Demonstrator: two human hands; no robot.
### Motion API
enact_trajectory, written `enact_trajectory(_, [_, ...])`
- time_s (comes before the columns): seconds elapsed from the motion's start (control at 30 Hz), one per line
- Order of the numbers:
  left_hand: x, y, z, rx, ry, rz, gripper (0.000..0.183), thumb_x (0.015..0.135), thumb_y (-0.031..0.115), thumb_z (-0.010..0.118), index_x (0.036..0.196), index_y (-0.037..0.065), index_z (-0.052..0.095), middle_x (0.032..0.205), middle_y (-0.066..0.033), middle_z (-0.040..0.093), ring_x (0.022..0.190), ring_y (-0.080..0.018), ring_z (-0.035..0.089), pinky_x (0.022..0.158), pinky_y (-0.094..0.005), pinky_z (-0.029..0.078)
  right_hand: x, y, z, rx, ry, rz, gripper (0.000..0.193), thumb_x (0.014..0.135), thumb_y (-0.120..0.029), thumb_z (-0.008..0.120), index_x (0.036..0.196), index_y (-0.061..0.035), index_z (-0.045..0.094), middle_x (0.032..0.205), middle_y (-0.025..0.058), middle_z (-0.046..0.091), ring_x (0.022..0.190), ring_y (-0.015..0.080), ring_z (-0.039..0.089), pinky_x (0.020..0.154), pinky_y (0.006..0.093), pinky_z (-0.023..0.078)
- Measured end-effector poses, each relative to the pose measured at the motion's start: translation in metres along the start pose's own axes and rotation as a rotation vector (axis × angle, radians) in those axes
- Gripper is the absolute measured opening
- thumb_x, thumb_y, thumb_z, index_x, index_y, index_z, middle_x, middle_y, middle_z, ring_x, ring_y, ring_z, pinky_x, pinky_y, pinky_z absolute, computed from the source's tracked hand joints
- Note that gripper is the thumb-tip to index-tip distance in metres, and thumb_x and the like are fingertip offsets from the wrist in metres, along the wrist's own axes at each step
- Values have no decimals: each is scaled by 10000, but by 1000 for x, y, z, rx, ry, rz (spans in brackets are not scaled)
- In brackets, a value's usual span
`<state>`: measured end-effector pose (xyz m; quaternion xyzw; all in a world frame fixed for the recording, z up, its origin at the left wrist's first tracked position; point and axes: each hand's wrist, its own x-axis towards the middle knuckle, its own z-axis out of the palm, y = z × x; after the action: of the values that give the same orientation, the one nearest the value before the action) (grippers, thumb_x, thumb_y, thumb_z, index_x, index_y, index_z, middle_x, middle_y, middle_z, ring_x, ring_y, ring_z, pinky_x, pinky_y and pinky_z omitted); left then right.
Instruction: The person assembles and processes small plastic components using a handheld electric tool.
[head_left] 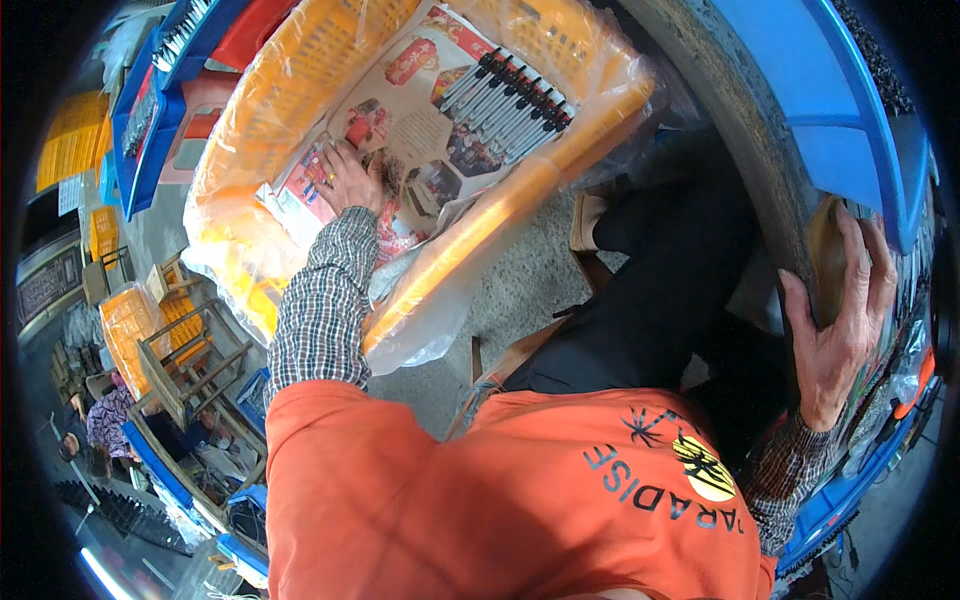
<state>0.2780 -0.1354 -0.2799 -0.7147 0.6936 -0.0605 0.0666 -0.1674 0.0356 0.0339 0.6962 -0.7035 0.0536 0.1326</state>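
My left hand [350, 180] lies inside a yellow plastic crate [440, 285] lined with clear film. Its fingers are spread on a colourful printed sheet [420, 125] covering the crate's bottom. At the far right of that sheet lies a row of several slim silvery rods with black ends [505, 105], side by side; they look like pens. My right hand [840, 320] is at the worktable's edge [765, 150], thumb apart from the stretched fingers. A tan curved piece [826, 260] shows between them; whether the hand grips it, I cannot tell.
Blue trays [850, 80] stand on the worktable at right. At upper left, a blue bin [150, 130] holds thin rods. Yellow crates [130, 330] and a wooden frame [195, 370] stand at left, near a person in purple patterned clothing [110, 420].
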Motion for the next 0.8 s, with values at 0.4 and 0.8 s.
enact_trajectory(0.4, [-14, -8, 13, -93, 29, -133, 774, 846, 539, 400, 1370, 6, 194, 1461, -162, 92, 1357, -294, 46, 1017, -575, 100, -3, 2, -1, -52, -4, -13, 643, 627, -116, 752, 1219, -95, 501, 1191, 157, 485, 1125, 313, 446, 945, 399, 369])
enact_trajectory(0.8, [-19, -7, -19, -91, -75, -114, 783, 843, 519, 424, 1376, 4, 170, 1457, -180, 81, 1353, -309, 58, 1030, -559, 112, -4, 5, 4, -41, 22, -32, 625, 625, -107, 745, 1204, -96, 510, 1189, 147, 484, 1121, 315, 445, 945, 395, 366])
